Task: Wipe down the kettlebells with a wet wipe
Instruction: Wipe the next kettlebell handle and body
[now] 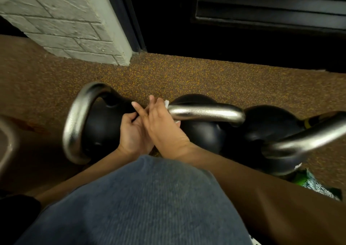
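Three black kettlebells with chrome handles stand in a row on the speckled brown floor: the left kettlebell [101, 126], the middle kettlebell [202, 134] and the right kettlebell [265, 126]. My right hand [164, 126] presses a white wet wipe [166, 103] against the left end of the middle kettlebell's handle [206, 112]; only small corners of the wipe show. My left hand [131, 134] lies just under and left of the right hand, fingers curled, in the gap between the left and middle kettlebells. The right hand hides whether it holds anything.
A grey brick pillar [65, 20] and a dark louvred door [262, 10] stand behind the kettlebells. A green and white packet [314, 184] lies at the lower right. A metal frame [8, 138] shows at the left edge. My jeans-clad knee [142, 203] fills the foreground.
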A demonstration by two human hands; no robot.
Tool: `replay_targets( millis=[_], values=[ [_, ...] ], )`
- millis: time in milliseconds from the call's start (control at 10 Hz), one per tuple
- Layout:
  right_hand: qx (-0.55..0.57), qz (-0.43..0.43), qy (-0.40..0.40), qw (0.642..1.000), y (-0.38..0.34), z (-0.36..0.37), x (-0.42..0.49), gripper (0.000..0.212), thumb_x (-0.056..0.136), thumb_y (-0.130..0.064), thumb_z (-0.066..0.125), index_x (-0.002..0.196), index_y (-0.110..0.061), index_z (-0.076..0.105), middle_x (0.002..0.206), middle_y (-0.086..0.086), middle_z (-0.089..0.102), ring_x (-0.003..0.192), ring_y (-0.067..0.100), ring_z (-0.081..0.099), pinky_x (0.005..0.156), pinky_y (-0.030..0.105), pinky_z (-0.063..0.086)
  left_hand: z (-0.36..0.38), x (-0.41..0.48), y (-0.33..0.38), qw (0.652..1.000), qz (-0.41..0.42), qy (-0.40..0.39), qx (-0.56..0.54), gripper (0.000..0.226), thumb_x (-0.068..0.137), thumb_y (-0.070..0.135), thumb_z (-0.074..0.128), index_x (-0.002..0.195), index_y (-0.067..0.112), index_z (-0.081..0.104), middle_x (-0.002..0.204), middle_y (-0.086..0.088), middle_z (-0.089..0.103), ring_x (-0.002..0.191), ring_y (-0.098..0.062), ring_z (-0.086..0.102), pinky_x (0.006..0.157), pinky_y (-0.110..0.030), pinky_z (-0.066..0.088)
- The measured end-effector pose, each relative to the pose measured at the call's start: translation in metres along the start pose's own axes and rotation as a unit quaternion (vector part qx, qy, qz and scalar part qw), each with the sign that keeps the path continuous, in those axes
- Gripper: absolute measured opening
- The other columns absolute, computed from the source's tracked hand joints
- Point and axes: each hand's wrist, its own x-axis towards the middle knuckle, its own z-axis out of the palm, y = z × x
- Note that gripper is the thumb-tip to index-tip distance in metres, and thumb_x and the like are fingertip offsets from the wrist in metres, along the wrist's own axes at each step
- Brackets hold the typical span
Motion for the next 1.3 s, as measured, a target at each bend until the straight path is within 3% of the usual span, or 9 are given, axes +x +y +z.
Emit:
replay_targets(
  millis=[100, 300, 500, 600, 700, 800, 900, 1000, 1300],
  values=[
    [-0.014, -0.029, -0.046, 0.998, 0.007, -0.01, 0.006, 0.104, 0.065, 0.006, 0.069, 0.148, -0.001, 0.006, 0.098, 0.064, -0.003, 0.121, 0.036, 0.05, 0.102, 0.044, 0.037, 0.002, -0.001, 0.002, 1.0, -0.008, -0.005, 0.011, 0.071, 0.078, 0.04, 0.029, 0.141, 0.008, 0.041, 0.14, -0.014, 0.049, 0.12, -0.025, 0.056, 0.085, -0.036, 0.056],
    [0.098, -0.051, -0.147, 0.983, 0.019, -0.021, 0.028, 0.096, 0.073, 0.0, 0.069, 0.147, -0.003, 0.008, 0.153, 0.027, -0.004, 0.123, 0.033, 0.048, 0.096, 0.047, 0.043, -0.002, 0.0, 0.001, 1.0, 0.005, -0.015, -0.015, 0.053, 0.069, 0.041, 0.046, 0.116, 0.025, 0.066, 0.131, -0.011, 0.054, 0.111, -0.024, 0.057, 0.095, -0.037, 0.045],
    [0.02, -0.124, -0.013, 0.992, 0.029, -0.009, 0.009, 0.058, 0.096, -0.02, 0.045, 0.146, -0.003, 0.021, 0.149, 0.01, 0.03, 0.119, 0.031, 0.049, 0.09, 0.043, 0.044, -0.006, 0.001, -0.002, 1.0, 0.001, -0.01, 0.011, 0.049, 0.076, 0.041, 0.039, 0.102, 0.014, 0.069, 0.106, -0.006, 0.066, 0.097, -0.018, 0.063, 0.085, -0.029, 0.051],
    [0.041, -0.102, 0.091, 0.99, 0.044, 0.0, -0.018, 0.053, 0.096, -0.016, 0.012, 0.145, 0.005, 0.011, 0.13, 0.012, 0.049, 0.109, 0.028, 0.052, 0.087, 0.039, 0.044, -0.003, 0.001, -0.002, 1.0, -0.004, -0.015, 0.002, 0.064, 0.082, 0.039, 0.027, 0.137, 0.007, 0.037, 0.132, -0.013, 0.05, 0.117, -0.023, 0.051, 0.1, -0.034, 0.04],
    [0.177, -0.023, 0.154, 0.972, 0.068, 0.011, -0.035, 0.059, 0.087, -0.013, 0.017, 0.145, -0.003, 0.022, 0.109, 0.005, 0.061, 0.089, 0.021, 0.059, 0.07, 0.031, 0.046, 0.0, 0.002, -0.002, 0.999, -0.003, -0.034, 0.022, 0.066, 0.078, 0.04, 0.029, 0.134, 0.007, 0.04, 0.135, -0.013, 0.048, 0.123, -0.024, 0.047, 0.104, -0.037, 0.036],
    [0.304, -0.007, 0.176, 0.936, 0.079, 0.027, -0.041, 0.065, 0.081, -0.025, 0.06, 0.14, -0.006, 0.039, 0.096, 0.006, 0.065, 0.081, 0.024, 0.063, 0.065, 0.032, 0.051, 0.004, 0.001, -0.001, 1.0, 0.0, -0.022, 0.022, 0.076, 0.077, 0.04, 0.03, 0.145, 0.006, 0.028, 0.148, -0.016, 0.037, 0.138, -0.028, 0.033, 0.116, -0.042, 0.02],
    [0.374, 0.074, 0.198, 0.903, 0.082, 0.028, -0.046, 0.07, 0.075, -0.055, 0.062, 0.125, -0.006, 0.056, 0.092, 0.01, 0.068, 0.078, 0.028, 0.066, 0.062, 0.032, 0.052, 0.004, 0.004, -0.003, 0.999, 0.005, -0.003, 0.032, 0.071, 0.084, 0.037, 0.022, 0.148, 0.006, 0.021, 0.151, -0.014, 0.033, 0.14, -0.026, 0.03, 0.118, -0.041, 0.015],
    [0.37, 0.139, 0.159, 0.905, 0.071, 0.022, -0.053, 0.08, 0.083, -0.071, 0.03, 0.126, -0.008, 0.053, 0.106, 0.009, 0.065, 0.091, 0.029, 0.062, 0.077, 0.038, 0.045, 0.005, 0.004, -0.005, 0.998, 0.009, 0.006, 0.054, 0.064, 0.092, 0.035, 0.007, 0.148, 0.006, 0.021, 0.151, -0.012, 0.033, 0.14, -0.024, 0.03, 0.118, -0.043, 0.015],
    [0.148, 0.114, 0.238, 0.953, 0.054, 0.054, -0.071, 0.055, 0.095, -0.019, 0.027, 0.147, -0.009, 0.018, 0.141, 0.013, 0.046, 0.123, 0.03, 0.048, 0.096, 0.043, 0.033, 0.011, 0.0, -0.003, 0.996, 0.006, -0.022, 0.08, 0.063, 0.093, 0.036, 0.006, 0.149, 0.009, 0.021, 0.153, -0.009, 0.03, 0.136, -0.015, 0.034, 0.102, -0.027, 0.033]
  ],
)
